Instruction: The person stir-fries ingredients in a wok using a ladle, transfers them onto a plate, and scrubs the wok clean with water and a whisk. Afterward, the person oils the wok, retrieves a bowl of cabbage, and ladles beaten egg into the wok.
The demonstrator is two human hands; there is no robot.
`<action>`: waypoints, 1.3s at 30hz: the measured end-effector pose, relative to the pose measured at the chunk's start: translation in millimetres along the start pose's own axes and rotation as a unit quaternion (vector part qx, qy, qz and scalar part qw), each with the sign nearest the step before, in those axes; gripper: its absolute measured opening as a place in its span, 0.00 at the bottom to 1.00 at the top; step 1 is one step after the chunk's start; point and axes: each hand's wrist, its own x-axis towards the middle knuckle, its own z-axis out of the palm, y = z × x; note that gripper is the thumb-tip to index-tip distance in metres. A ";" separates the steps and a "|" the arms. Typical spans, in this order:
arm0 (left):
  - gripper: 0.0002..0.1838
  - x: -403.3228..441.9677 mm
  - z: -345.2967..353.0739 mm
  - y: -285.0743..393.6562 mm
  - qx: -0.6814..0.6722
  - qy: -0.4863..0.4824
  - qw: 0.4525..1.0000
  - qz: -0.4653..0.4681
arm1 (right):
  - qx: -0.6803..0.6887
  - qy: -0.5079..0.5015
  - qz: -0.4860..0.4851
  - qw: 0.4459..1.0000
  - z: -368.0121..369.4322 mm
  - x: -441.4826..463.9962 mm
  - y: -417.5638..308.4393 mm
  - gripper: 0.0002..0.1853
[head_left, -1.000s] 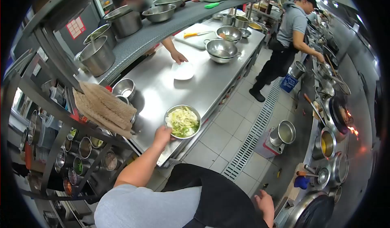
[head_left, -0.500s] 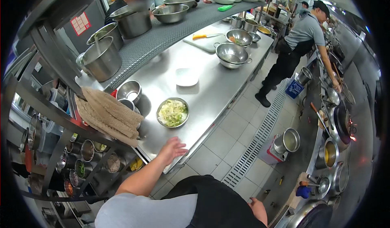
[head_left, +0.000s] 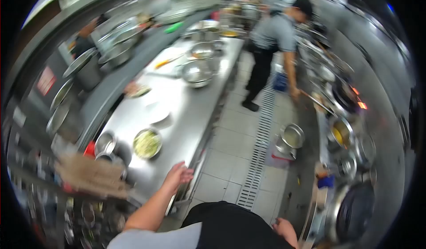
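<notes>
My left hand (head_left: 178,174) hangs by the front edge of the steel table (head_left: 188,116), palm down with fingers apart and nothing in it. Nearest to it on the table is a metal bowl (head_left: 147,144) of chopped pale-green vegetables. Behind that bowl lies a white plate (head_left: 158,112), blurred by motion. My right hand (head_left: 285,229) is low at my right side, partly cut off by my apron and the frame edge. Its fingers are loosely bent and apart, and I see nothing held.
A co-worker (head_left: 273,38) leans over the stove at right, one hand on a long handle (head_left: 317,101). A pot (head_left: 292,136) stands by the floor drain (head_left: 255,171). Flames (head_left: 361,105) show at a burner. A brown towel (head_left: 88,176) hangs at left.
My view has swung right, so the table sits further left. The co-worker's arm has come nearer, onto a long handle. A blurred hand and plate now show under the shelf.
</notes>
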 end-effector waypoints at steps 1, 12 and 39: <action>0.28 10.3 13.2 -4.3 0.061 -0.079 0.995 -0.030 | -0.004 -0.008 -0.001 1.000 4.9 -1.5 5.8 0.29; 0.22 12.6 179.5 -61.8 0.234 -0.334 0.909 -0.087 | 0.122 0.382 0.424 0.812 -14.9 -100.6 156.7 0.20; 0.12 -189.7 665.8 -221.7 0.241 -0.683 0.394 0.565 | 0.748 0.355 0.291 0.480 54.8 -205.2 196.4 0.44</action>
